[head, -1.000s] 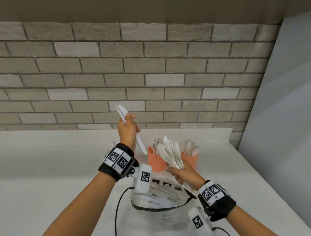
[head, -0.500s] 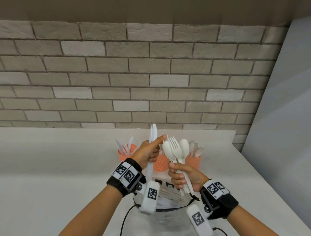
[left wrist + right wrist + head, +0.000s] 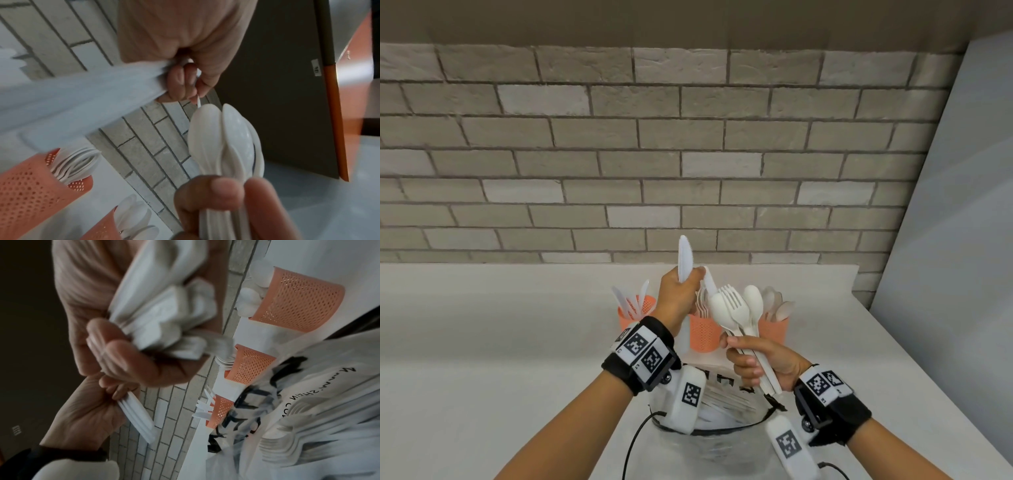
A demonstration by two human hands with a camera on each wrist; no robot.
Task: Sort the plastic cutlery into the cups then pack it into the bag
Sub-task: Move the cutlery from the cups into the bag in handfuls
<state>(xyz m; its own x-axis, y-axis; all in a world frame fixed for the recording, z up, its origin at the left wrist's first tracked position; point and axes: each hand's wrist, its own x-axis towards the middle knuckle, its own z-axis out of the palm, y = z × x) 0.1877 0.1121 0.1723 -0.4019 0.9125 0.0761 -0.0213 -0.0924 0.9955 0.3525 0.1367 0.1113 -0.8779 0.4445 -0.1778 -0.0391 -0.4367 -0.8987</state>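
Observation:
My left hand [image 3: 677, 295] grips a few white plastic knives [image 3: 683, 257], blades pointing up, above the cups. Just to its right, my right hand [image 3: 751, 365] grips an upright bundle of white spoons and forks [image 3: 736, 308] by the handles. The two hands are close, and the knives nearly touch the bundle. In the left wrist view the knives [image 3: 82, 99] are blurred and the spoons [image 3: 224, 138] stand beside my fingers [image 3: 180, 81]. Three orange perforated cups stand behind: the left cup [image 3: 635, 313] holds knives, the middle cup [image 3: 703, 334] forks, the right cup [image 3: 774, 332] spoons.
A clear plastic bag [image 3: 726, 435] with a dark rim and black print lies open under my hands with several pieces of cutlery in it. The white counter [image 3: 500, 342] meets a brick wall [image 3: 688, 154] behind, and a grey panel [image 3: 945, 240] stands at the right.
My left hand brought the knives down and right from high on the left to beside the right hand. The right hand turned its bundle upright and lifted it slightly.

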